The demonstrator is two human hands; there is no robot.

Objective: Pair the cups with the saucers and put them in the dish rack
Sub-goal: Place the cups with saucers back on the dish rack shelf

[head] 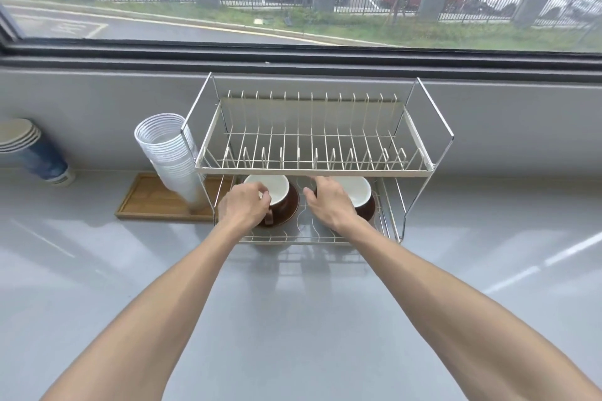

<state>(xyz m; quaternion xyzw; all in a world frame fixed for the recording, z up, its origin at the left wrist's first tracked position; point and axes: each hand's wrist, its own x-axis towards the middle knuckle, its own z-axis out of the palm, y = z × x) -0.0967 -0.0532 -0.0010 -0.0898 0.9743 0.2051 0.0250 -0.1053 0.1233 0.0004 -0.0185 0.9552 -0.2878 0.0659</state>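
Observation:
A two-tier wire dish rack [312,168] stands on the grey counter below the window. On its lower shelf sit two brown cups with white insides, each on a brown saucer. My left hand [244,203] is closed around the near rim and handle of the left cup [277,187], which rests on the left saucer [290,208]. My right hand [329,202] lies over the near side of the right cup [356,192], fingers curled on its rim; only a small part of the right saucer [369,210] shows. The upper shelf holds nothing.
A leaning stack of clear plastic cups [169,153] stands on a wooden tray [146,198] just left of the rack. Further left, a stack of blue paper cups [35,153] lies tipped against the wall. The grey counter [293,319] spreads out in front.

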